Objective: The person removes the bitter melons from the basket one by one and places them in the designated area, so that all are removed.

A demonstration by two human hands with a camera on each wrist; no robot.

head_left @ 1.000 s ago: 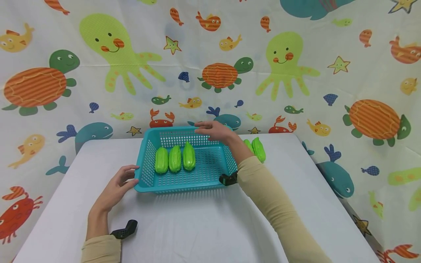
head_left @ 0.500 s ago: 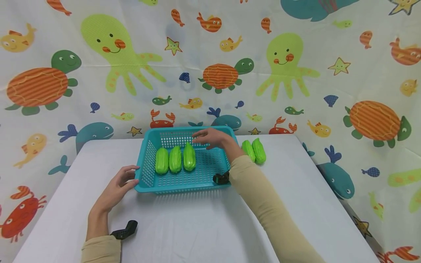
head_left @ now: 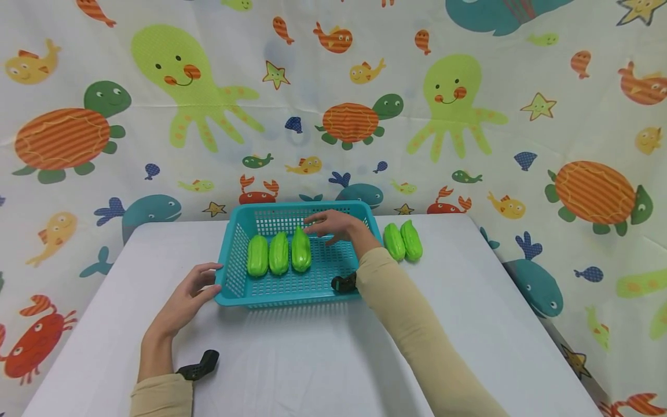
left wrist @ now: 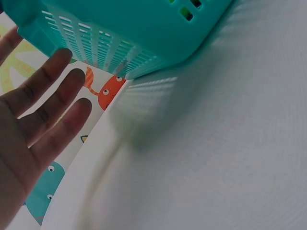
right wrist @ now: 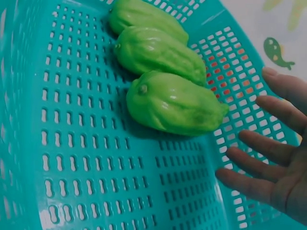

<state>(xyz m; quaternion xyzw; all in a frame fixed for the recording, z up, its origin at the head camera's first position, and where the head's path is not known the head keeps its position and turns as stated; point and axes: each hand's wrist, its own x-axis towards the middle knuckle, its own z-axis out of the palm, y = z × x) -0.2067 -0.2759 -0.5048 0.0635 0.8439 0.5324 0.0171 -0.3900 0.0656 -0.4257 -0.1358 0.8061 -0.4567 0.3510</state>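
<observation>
Largest on my screen: a pale cloth, printed with turtles, octopuses, whales and crabs, behind a white counter. Then the turquoise basket, rectangular, standing near the counter's far edge, walls and floor pierced with slots.

Tan sleeves come in from the lower edge. Left hand: fingers apart and relaxed, forefinger and thumb touching the rim at the basket's left end. Right hand: fingers spread, hanging over the basket; my right wrist feed shows a gap between its fingertips and the nearest vegetable.

Vegetables, five in all. That nearest one, the middle one and the leftmost one lie side by side on the basket floor, left of centre, lengthwise toward the far wall. The loose pair lies on the counter just right of the basket. All bright lime green, plump, elongated. Close up I note lengthwise ribs, lumpy flanks, a wet-looking gloss with white highlights, a duller shaded patch on the nearest, which tapers to a small point.

Smallest: black wrist devices, and a brownish stub on the nearest vegetable's blunt end.
</observation>
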